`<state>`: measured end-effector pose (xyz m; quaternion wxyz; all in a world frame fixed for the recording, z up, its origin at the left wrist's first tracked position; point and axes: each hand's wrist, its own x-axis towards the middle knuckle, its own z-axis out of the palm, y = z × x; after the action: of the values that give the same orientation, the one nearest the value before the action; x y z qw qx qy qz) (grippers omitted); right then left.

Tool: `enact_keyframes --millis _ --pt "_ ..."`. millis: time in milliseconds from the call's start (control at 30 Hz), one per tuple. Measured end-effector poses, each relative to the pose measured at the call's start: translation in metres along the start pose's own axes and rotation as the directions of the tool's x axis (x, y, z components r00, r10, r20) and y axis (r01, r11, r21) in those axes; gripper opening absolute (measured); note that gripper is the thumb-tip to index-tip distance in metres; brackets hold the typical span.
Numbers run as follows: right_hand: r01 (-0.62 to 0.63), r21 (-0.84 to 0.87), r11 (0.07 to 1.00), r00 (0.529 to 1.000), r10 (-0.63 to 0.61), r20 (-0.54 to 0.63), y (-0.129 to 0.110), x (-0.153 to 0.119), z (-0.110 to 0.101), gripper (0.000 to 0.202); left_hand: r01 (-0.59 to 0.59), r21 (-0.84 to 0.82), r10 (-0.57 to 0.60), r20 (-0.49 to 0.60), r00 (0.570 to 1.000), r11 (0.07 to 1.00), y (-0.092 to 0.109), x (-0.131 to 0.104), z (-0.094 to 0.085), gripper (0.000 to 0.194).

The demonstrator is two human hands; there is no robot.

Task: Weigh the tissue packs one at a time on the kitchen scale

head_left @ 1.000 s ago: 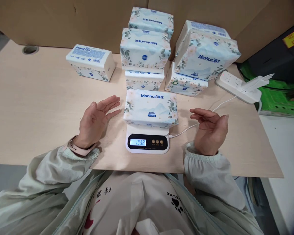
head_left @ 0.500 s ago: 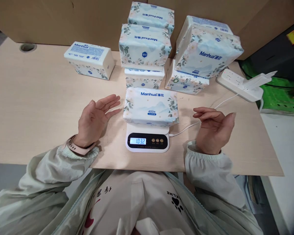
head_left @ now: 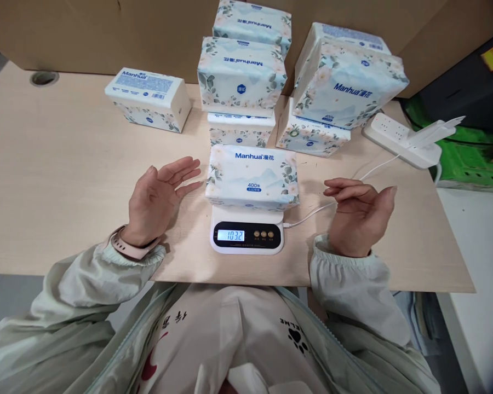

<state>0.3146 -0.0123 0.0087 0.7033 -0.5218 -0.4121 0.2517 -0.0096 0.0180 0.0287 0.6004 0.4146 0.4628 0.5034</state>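
A floral Manhua tissue pack [head_left: 252,176] lies on a white digital scale [head_left: 247,243], whose lit display reads 103.2. My left hand [head_left: 156,194] is open to the left of the pack, palm turned inward, fingertips a little short of it. To the right, my right hand [head_left: 359,216] is open with nothing in it, fingers loosely bent and apart from the pack. Behind the scale stands a stack of tissue packs [head_left: 241,76]. Another stack [head_left: 349,87] leans at the right, and a single pack [head_left: 150,101] lies at the left.
A white power strip [head_left: 402,139] sits at the table's right edge, with a white cable [head_left: 312,215] running to the scale. Brown cardboard [head_left: 148,33] rises behind the packs. A round cable hole [head_left: 44,79] is at the back left, and a green crate [head_left: 472,164] stands beyond the right edge.
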Motion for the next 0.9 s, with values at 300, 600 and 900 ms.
enact_keyframes --millis 300,600,900 --pt "-0.017 0.001 1.000 1.000 0.017 -0.014 -0.002 0.001 0.001 0.061 0.005 0.005 -0.005 -0.007 1.000 1.000 -0.001 0.001 -0.001 0.056" --pt "-0.178 -0.060 0.982 0.940 0.188 0.286 -0.001 -0.006 -0.004 0.058 -0.028 -0.058 0.037 0.171 0.984 0.998 -0.009 -0.002 0.004 0.057" --pt "-0.046 -0.219 0.975 0.502 0.212 0.838 -0.050 -0.003 0.072 0.082 -0.283 -0.063 0.288 0.101 0.952 0.957 0.019 -0.003 -0.008 0.049"
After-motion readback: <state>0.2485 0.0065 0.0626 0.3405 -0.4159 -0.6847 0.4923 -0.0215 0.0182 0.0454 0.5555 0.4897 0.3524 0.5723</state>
